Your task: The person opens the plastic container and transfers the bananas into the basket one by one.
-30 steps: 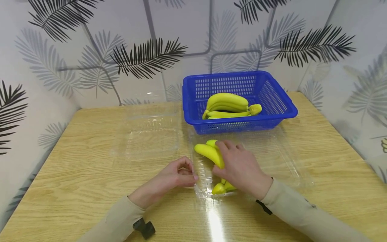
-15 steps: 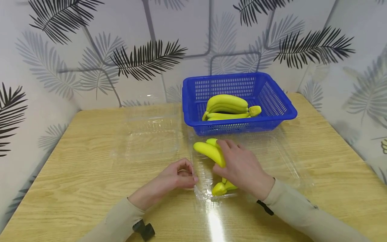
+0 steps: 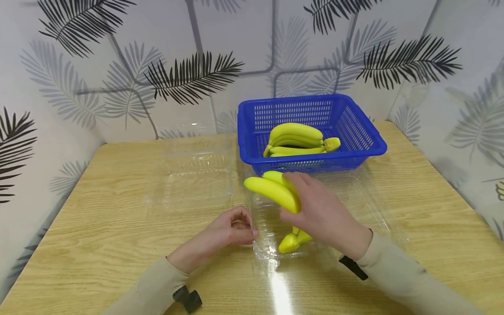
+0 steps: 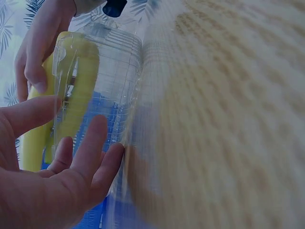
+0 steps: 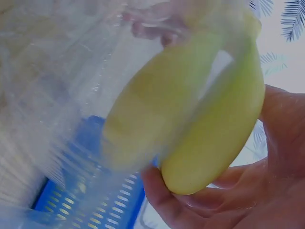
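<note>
My right hand (image 3: 327, 212) grips a bunch of yellow bananas (image 3: 273, 192) from above, thumb on the near side. The bunch is over the left part of a clear plastic clamshell container (image 3: 260, 240), its stem end toward the front wall. Part of it is hidden behind the hand. In the right wrist view, the curved fingers lie round the outer banana (image 5: 214, 138). My left hand (image 3: 226, 229) holds the container's left rim with the thumb. From the left wrist view, its other fingertips lie against the outside of the clear wall (image 4: 116, 71).
Behind the container stands a blue perforated basket (image 3: 370, 144) with more bananas (image 3: 295, 133) in it. Another clear clamshell container (image 3: 197, 188) lies open at the left, its lid toward the wall. The table (image 3: 98, 245) ends at the patterned wall (image 3: 252, 43).
The right hand has raised the bananas' tips up and slightly left, toward the basket; the stem end has shifted only a little right. The left hand has stayed at the rim.
</note>
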Tool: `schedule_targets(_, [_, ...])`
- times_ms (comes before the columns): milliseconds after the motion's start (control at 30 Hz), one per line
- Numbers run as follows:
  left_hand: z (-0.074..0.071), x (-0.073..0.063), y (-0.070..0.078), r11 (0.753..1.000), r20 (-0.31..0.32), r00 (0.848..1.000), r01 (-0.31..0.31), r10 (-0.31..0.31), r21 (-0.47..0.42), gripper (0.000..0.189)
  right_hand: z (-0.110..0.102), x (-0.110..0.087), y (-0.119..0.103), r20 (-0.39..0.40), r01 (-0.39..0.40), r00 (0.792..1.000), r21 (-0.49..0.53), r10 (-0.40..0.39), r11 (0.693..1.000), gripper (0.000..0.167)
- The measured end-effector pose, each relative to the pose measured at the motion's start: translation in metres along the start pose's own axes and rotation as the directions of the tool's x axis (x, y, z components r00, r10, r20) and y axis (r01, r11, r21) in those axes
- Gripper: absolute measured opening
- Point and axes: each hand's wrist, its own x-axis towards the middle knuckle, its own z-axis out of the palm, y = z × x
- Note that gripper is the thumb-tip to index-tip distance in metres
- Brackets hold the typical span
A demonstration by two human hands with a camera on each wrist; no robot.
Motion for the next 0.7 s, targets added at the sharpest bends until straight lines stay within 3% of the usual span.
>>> schedule_targets(133, [0.000, 0.000, 0.000, 1.000, 0.000, 1.000, 0.002, -0.002, -0.004, 0.028, -0.012, 0.003, 0.001, -0.020, 0.033, 0.999, 0.006, -0.033, 0.999, 0.070])
schedule_targets(400, [0.000, 0.001, -0.002, 1.000, 0.006, 1.000, 0.000, 0.000, -0.005, 0.027, -0.044, 0.016, 0.012, -0.074, 0.148, 0.985, -0.083, -0.154, 0.986, 0.064])
schedule_targets(700, [-0.001, -0.001, -0.002, 1.000, 0.009, 1.000, -0.016, 0.016, 0.001, 0.026, -0.088, 0.052, 0.034, -0.094, 0.258, 0.960, -0.080, -0.265, 0.963, 0.063])
